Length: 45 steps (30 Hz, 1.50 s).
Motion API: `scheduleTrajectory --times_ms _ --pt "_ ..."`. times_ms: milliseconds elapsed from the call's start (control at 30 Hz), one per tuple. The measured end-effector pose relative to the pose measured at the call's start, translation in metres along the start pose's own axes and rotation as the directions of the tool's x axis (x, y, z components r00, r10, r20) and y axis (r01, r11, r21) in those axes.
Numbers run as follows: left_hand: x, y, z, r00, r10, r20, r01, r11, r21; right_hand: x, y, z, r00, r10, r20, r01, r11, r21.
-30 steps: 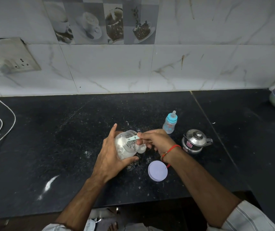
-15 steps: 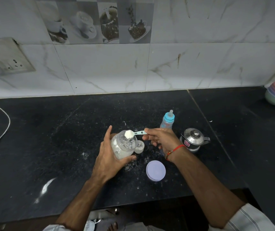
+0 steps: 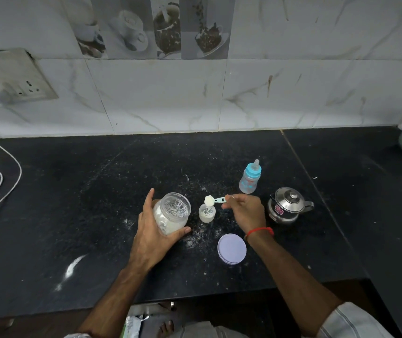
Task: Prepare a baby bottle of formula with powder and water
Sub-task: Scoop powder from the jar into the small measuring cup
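Right hand (image 3: 244, 211) holds heaped scoop (image 3: 213, 200) over bottle (image 3: 207, 212).

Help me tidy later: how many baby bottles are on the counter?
2: an open baby bottle under the powder scoop between the hands, and a blue-capped bottle standing behind the right hand, beside the steel kettle. None seems hidden.

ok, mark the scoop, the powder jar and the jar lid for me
scoop (image 3: 209, 200), head view, on the heaped bowl.
powder jar (image 3: 172, 213), head view, on the clear wall below the mouth.
jar lid (image 3: 232, 249), head view, on the middle of the flat top.
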<state>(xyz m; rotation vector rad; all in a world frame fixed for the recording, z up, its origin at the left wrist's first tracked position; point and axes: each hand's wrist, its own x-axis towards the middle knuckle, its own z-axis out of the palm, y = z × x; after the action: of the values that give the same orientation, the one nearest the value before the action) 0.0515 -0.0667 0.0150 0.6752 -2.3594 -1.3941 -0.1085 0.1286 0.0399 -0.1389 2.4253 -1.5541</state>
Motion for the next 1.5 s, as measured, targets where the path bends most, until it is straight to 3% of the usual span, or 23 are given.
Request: scheduleTrajectory --times_ms 133,233,367,467,633,900,967,1033,1100,1133,1200,1300,1433,1500 --pt "-0.002 0.0 -0.001 1.0 -0.003 -0.001 0.003 1.0 -0.007 -0.004 0.01 0.006 0.974 -0.227 0.019 0.221 0.921 -0.319" --pt "-0.003 -0.001 -0.001 1.0 0.0 -0.001 0.0 1.0 -0.001 -0.008 0.016 0.007 0.913 -0.393 0.108 0.386 0.75 -0.537" --pt "-0.004 -0.002 -0.002 1.0 0.007 -0.006 -0.007 1.0 0.003 -0.015 0.018 0.005 0.74 -0.643 0.2 0.593 0.483 -0.644" --pt "-0.004 -0.001 -0.001 1.0 0.005 -0.005 -0.005 1.0 0.013 -0.016 0.021 0.003 0.615 -0.745 0.257 0.658 0.305 -0.689" --pt "-0.003 -0.002 0.001 1.0 0.009 -0.001 -0.009 1.0 0.025 -0.016 0.028 -0.002 0.547 -0.809 0.216 0.698 0.298 -0.651" --pt "-0.004 -0.001 0.003 0.999 0.024 0.025 -0.025 1.0 0.012 -0.016 0.042 -0.005 0.444 -0.854 0.272 0.74 0.178 -0.649" --pt "-0.004 -0.001 0.003 0.999 0.023 0.024 -0.023 1.0 0.008 -0.017 0.044 -0.005 0.499 -0.835 0.234 0.729 0.258 -0.634" --pt "-0.004 -0.001 0.003 0.999 0.025 0.025 -0.025 1.0 0.005 -0.021 0.04 -0.002 0.693 -0.713 0.105 0.643 0.545 -0.538" --pt "-0.004 -0.001 0.003 0.999 0.029 0.026 -0.029 1.0 0.0 -0.024 0.033 0.001 0.908 -0.42 -0.009 0.401 0.874 -0.275" --pt "-0.004 -0.002 0.003 0.999 0.032 0.026 -0.032 0.999 -0.001 -0.025 0.027 0.002 0.963 -0.265 -0.042 0.26 0.96 -0.102" --pt "-0.005 -0.004 0.004 0.999 0.034 0.024 -0.034 0.999 -0.001 -0.024 0.017 0.002 0.998 -0.03 -0.055 0.04 0.984 0.173" --pt "-0.007 -0.005 0.007 0.999 0.021 0.028 -0.021 1.0 -0.008 -0.022 0.004 0.001 0.983 0.177 0.045 -0.181 0.917 0.354" --pt "-0.008 -0.006 0.01 0.999 0.015 0.048 -0.014 1.0 -0.014 -0.025 -0.014 0.005 0.96 0.228 0.161 -0.278 0.828 0.487" --pt "-0.008 -0.006 0.011 0.998 0.016 0.057 -0.014 0.999 -0.031 -0.029 -0.022 0.009 0.956 0.193 0.219 -0.276 0.845 0.458"
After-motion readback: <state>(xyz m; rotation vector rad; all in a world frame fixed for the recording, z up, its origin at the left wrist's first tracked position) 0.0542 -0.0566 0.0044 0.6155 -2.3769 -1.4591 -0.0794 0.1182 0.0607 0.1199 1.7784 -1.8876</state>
